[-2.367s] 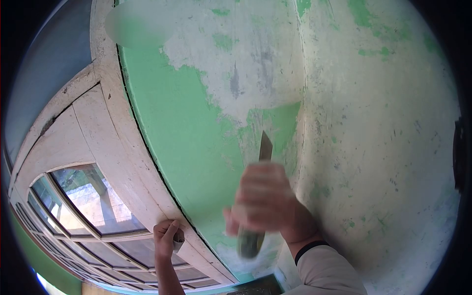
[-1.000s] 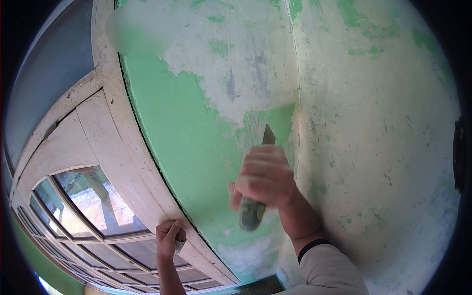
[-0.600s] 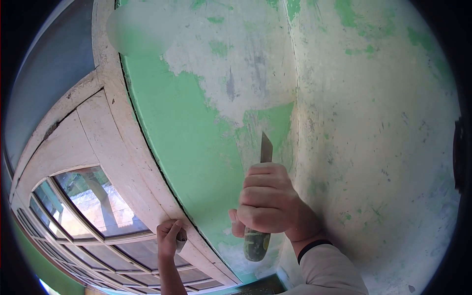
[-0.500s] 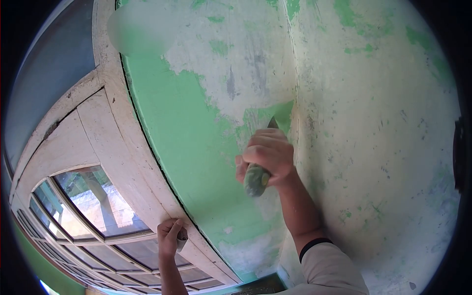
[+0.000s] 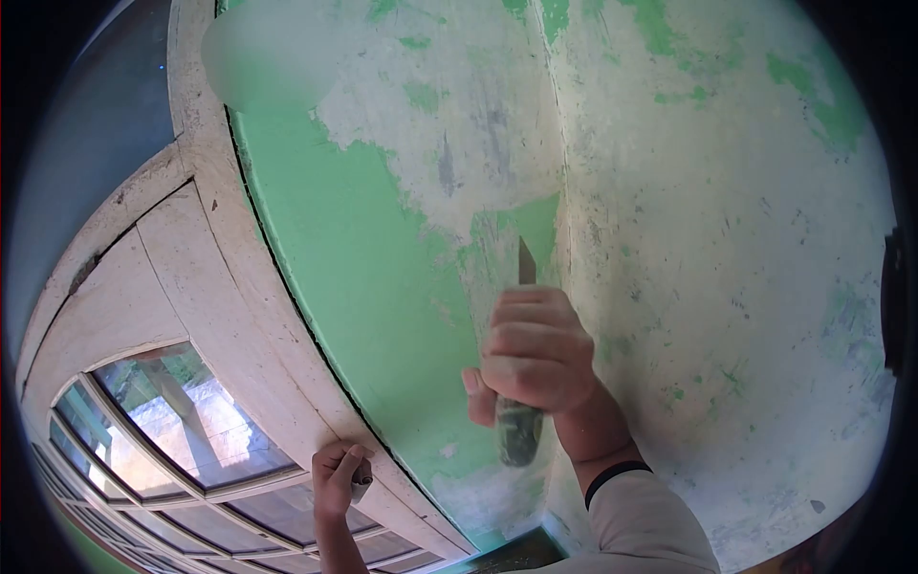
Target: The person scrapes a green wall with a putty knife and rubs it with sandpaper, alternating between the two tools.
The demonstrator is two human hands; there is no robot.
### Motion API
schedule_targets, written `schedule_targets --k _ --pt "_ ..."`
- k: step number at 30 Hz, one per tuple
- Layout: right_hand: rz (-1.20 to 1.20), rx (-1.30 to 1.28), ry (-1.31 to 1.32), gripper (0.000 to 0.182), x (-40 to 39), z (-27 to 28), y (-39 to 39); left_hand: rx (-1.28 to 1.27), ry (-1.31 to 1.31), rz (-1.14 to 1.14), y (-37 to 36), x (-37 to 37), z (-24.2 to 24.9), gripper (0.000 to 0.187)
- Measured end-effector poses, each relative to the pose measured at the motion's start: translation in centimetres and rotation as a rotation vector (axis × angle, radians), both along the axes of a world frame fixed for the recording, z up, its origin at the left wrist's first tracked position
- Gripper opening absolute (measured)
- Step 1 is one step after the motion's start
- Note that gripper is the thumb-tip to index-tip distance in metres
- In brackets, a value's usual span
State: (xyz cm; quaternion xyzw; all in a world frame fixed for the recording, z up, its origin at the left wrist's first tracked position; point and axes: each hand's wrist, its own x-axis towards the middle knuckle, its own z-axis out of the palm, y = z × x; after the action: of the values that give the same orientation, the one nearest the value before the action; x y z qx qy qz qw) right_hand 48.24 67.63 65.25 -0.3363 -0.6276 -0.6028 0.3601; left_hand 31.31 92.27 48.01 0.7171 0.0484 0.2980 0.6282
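My right hand (image 5: 537, 349) is closed round the thick, green-stained handle of a scraper (image 5: 518, 435). Its narrow metal blade sticks up past my knuckles with a slanted tip, over a patch of green paint beside the wall corner. Around the blade, the wall (image 5: 354, 249) carries smooth green paint on the left and bare, scraped whitish plaster above. Lower left, my left hand (image 5: 337, 478) is closed on a small rolled grey-brown sheet (image 5: 362, 478), in front of the white wooden frame.
A white wooden door or window frame (image 5: 239, 287) with glass panes (image 5: 196, 411) runs along the left. At right, the adjoining wall (image 5: 708, 287) is whitish with green flecks. A dark object (image 5: 526, 553) shows at the bottom, and another dark edge (image 5: 892, 301) at far right.
My right hand has drawn down with the scraper, its blade now lower and more upright. My left hand sits slightly lower, still holding the rolled sheet. The view has shifted a little.
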Motion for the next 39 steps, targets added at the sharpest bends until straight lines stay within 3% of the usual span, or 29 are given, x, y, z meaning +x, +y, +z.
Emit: schedule_targets --k 5,10,12,14,16,19,20,24,26,28,30,31,33,34,37,39 --pt "0.056 0.004 0.11 0.02 0.9 0.5 1.4 -0.001 -0.016 -0.171 1.4 -0.6 -0.2 0.02" --pt "-0.07 -0.062 0.002 0.02 0.0 0.3 2.0 -0.049 -0.032 -0.478 3.5 -1.3 -0.1 0.021" --pt "-0.186 0.018 0.229 0.021 2.6 1.2 1.8 -0.045 -0.041 -0.553 4.4 -1.2 -0.4 0.024" --pt "-0.121 0.067 0.159 0.019 1.4 0.6 1.3 -0.118 -0.155 -0.737 5.4 -0.8 -1.2 0.034" --pt "0.024 0.036 0.065 0.017 -2.1 0.3 1.1 -0.143 -0.132 -0.772 6.2 -0.9 -1.6 0.041" --pt "-0.008 0.057 0.033 0.018 0.0 1.1 2.5 -0.184 -0.112 -0.814 6.0 -0.4 -1.1 0.055" --pt "-0.118 0.109 0.143 0.017 1.9 1.4 2.4 -0.209 -0.123 -0.804 5.8 -0.5 -1.0 0.063" --pt "-0.186 0.204 0.348 0.018 0.8 -2.2 -0.9 -0.169 -0.107 -0.847 6.3 0.0 -1.1 0.076" --pt "-0.052 0.267 0.349 0.018 -2.4 -6.0 -1.1 -0.181 -0.106 -0.854 6.3 -0.1 -1.2 0.083" --pt "-0.107 0.201 0.457 0.018 -5.0 -11.1 -2.2 -0.206 -0.108 -0.899 6.4 -0.1 -1.2 0.084" --pt "-0.282 0.107 0.717 0.016 -7.6 -16.2 -4.7 -0.227 -0.104 -0.953 6.6 0.1 -1.2 0.086" --pt "-0.307 0.128 0.727 0.016 -8.4 -18.6 -6.0 -0.216 -0.124 -0.945 6.7 0.1 -1.4 0.087" --pt "-0.569 0.329 1.133 0.019 -10.3 -22.8 -9.0 -0.201 -0.117 -0.98 6.7 0.1 -1.9 0.087" --pt "-0.73 0.396 1.175 0.021 -11.7 -24.0 -10.7 -0.202 -0.146 -0.941 6.7 0.1 -2.1 0.088" --pt "-1.075 0.65 1.231 0.019 -16.8 -25.5 -15.7 -0.193 -0.162 -0.932 6.1 -0.3 -1.6 0.086" --pt "-1.237 0.83 0.887 0.018 -20.3 -24.0 -18.2 -0.155 -0.049 -0.902 5.7 -1.2 -0.6 0.074"
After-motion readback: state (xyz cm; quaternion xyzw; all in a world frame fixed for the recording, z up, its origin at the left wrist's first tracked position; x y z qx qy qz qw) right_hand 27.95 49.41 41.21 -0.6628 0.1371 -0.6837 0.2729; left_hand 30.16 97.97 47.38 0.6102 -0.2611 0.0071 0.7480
